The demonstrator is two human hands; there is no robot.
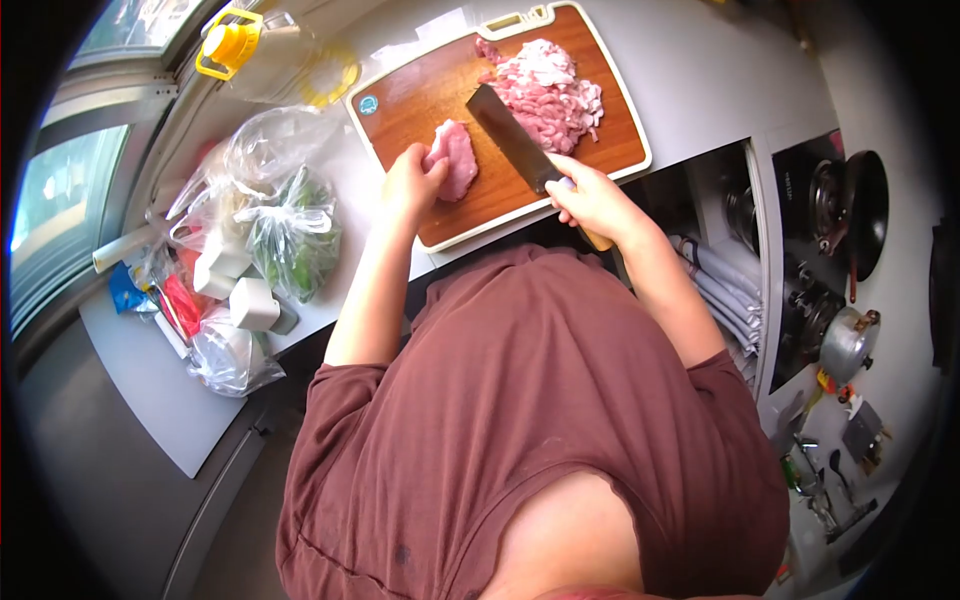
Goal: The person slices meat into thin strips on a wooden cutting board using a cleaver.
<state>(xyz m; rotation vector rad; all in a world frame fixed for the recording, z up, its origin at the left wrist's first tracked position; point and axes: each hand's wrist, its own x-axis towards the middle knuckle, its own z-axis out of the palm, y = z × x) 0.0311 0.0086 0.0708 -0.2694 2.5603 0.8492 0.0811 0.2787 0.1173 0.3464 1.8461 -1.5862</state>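
On a brown cutting board (400, 125) with a pale rim lies a heap of sliced pink meat (545, 95). A larger piece of meat (457, 162) is at the board's left part, its left edge pinched by the fingers of my left hand (412, 182). My right hand (592, 200) is closed round the handle of a cleaver (515, 140). The dark blade points up and left, between the single piece and the heap. Part of the wooden handle shows below my right hand.
Left of the board are plastic bags, one with greens (295, 240), and white containers (254, 303). An oil bottle with a yellow cap (228, 44) stands at the upper left. Pans and a metal pot (849, 343) are at the right.
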